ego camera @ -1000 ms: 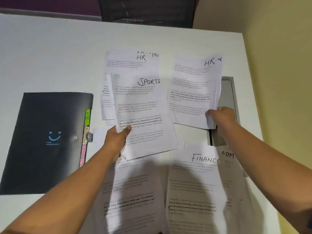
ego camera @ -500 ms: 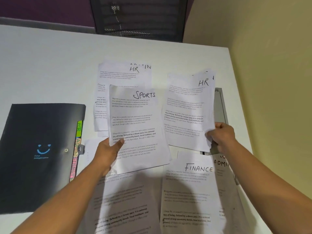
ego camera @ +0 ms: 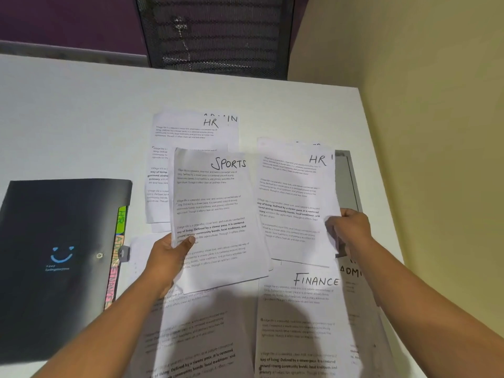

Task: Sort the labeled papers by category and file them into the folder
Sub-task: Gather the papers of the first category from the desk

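Note:
My left hand (ego camera: pixel 169 257) grips a white sheet headed SPORTS (ego camera: pixel 215 214) by its left edge, lifted above the table. My right hand (ego camera: pixel 350 227) pinches the right edge of a sheet headed HR (ego camera: pixel 294 197), with more sheets behind it. Another HR sheet (ego camera: pixel 188 129) lies flat further back over an ADMIN sheet (ego camera: pixel 233 121). A FINANCE sheet (ego camera: pixel 300 317) and an ADMIN sheet (ego camera: pixel 354 282) lie near me. The black folder (ego camera: pixel 54 255) with a blue smile and coloured tabs (ego camera: pixel 117 255) lies shut at the left.
The white table (ego camera: pixel 81 118) ends at a yellow wall on the right. A grey cable slot (ego camera: pixel 351 181) is set into the table by the wall. A black mesh chair back (ego camera: pixel 215 34) stands behind the far edge. More printed sheets (ego camera: pixel 191 336) lie under my forearms.
Both held sheets have come lower and closer together, so the SPORTS sheet and the HR sheet now meet edge to edge. The view has tilted upward.

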`<state>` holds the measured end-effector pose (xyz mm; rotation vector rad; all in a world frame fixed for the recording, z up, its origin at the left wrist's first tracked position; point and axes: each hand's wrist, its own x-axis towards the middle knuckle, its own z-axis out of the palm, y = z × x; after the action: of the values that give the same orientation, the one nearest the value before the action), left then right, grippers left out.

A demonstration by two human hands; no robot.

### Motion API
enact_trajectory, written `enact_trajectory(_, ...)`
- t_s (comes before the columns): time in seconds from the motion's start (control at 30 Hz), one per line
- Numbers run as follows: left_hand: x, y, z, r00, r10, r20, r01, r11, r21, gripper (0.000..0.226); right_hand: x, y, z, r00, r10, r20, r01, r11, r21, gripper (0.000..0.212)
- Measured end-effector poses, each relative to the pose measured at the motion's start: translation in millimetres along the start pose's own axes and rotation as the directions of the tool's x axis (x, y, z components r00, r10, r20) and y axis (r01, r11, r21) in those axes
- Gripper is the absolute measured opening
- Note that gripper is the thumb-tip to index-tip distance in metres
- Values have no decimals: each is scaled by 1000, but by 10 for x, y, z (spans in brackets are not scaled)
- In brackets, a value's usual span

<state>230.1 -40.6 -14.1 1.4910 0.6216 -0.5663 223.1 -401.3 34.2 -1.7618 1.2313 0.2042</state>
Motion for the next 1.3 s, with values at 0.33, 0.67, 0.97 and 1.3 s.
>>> enact_trajectory(0.33,39,-43,-13,1000,18,1,-18,999,-31,15,31,30,-7,998,-63,11,64,997,-52,22)
enact_trajectory(0.67,52,-56,-12,1000,22,14,-21,999,-47,12,-1,58,-76,986,-165,38,168,980,-105,31)
enact_trajectory(0.97,35,-40,4,999,40,13,-40,999,-36,12,43,133,-193,956,-289,-56,281,952,-120,12)
enact_trajectory(1.3,3,-14,16,998,61,23,-60,997,-39,11,172,271,-392,949,-236,-206,228,972,-64,21)
